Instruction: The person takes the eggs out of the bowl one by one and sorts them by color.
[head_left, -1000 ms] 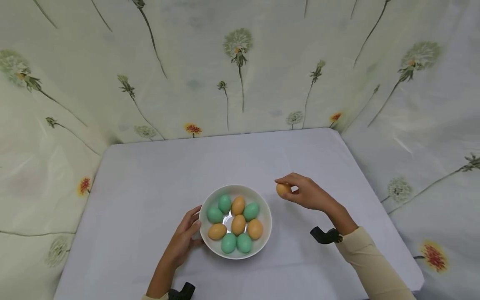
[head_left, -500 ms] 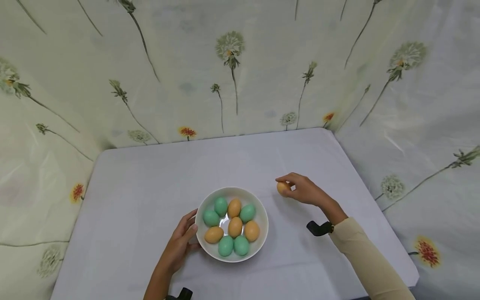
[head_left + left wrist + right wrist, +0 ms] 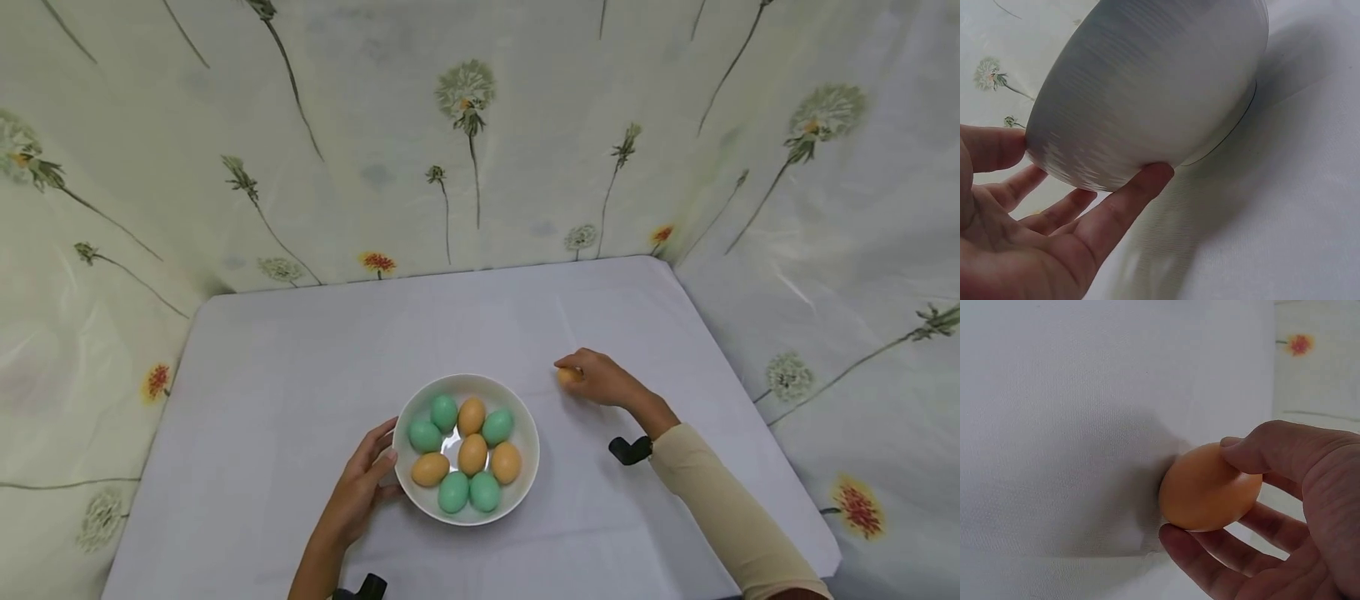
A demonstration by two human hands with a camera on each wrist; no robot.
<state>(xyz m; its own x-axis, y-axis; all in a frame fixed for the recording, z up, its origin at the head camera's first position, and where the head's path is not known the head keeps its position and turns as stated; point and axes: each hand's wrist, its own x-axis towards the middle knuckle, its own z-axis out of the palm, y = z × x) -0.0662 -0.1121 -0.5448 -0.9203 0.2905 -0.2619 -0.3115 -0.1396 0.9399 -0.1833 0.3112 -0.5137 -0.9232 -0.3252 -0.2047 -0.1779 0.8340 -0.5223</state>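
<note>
A white bowl (image 3: pixel 420 500) on the table holds several green eggs (image 3: pixel 453 492) and several orange-tan eggs (image 3: pixel 472 455). My left hand (image 3: pixel 358 487) rests against the bowl's left side. In the left wrist view, its spread, fairly straight fingers (image 3: pixel 1116 209) touch the outer wall of the bowl (image 3: pixel 1147 94). To the right of the bowl, my right hand (image 3: pixel 600 379) pinches a brown egg (image 3: pixel 1210 487) between thumb and fingers. The egg is low over the white cloth, at its shadow; whether it touches the cloth I cannot tell.
A white cloth covers the table (image 3: pixel 300 358), which has rounded corners. Dandelion-printed sheets (image 3: pixel 525 167) hang behind it and along both sides. A black wrist mount (image 3: pixel 630 451) sits on the right forearm, another (image 3: pixel 367 587) on the left.
My right hand has lowered slightly, with the egg still in its fingers. The left hand stays at the bowl. The view has shifted a little.
</note>
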